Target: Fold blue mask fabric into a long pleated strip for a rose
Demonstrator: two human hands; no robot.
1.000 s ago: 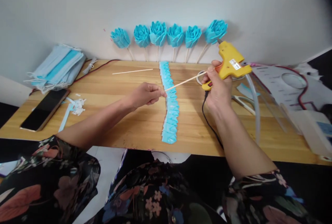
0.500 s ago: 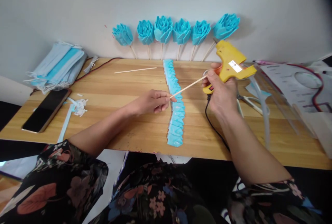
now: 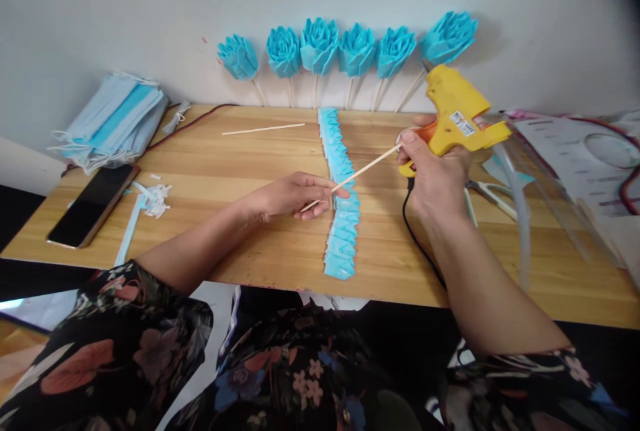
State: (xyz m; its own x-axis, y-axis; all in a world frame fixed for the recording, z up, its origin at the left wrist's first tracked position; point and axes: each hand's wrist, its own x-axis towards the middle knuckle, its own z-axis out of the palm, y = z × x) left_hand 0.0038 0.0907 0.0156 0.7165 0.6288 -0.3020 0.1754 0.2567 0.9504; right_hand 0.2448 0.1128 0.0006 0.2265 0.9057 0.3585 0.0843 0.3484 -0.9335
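Nearest, at the centre of the frame, one pleated blue strip (image 3: 343,238) is laid on the wooden surface (image 3: 250,251), its long axis running from near edge to far. Above it, one wooden stick (image 3: 370,168) is held slantwise across, rising toward the right. Its lower part is lightly grasped in the grip of the left hand (image 3: 295,196), the hand nearer the strip; whether the strip is touched by those fingertips cannot be told from this angle. The stick's upper end is pinched by the right hand (image 3: 440,178), in whose grip one yellow glue gun (image 3: 453,108) is also clasped. Farther off, one loose stick (image 3: 263,129) is laid upper left of centre. At the top, six blue flowers (image 3: 320,44) are leaned against the wall (image 3: 150,4).
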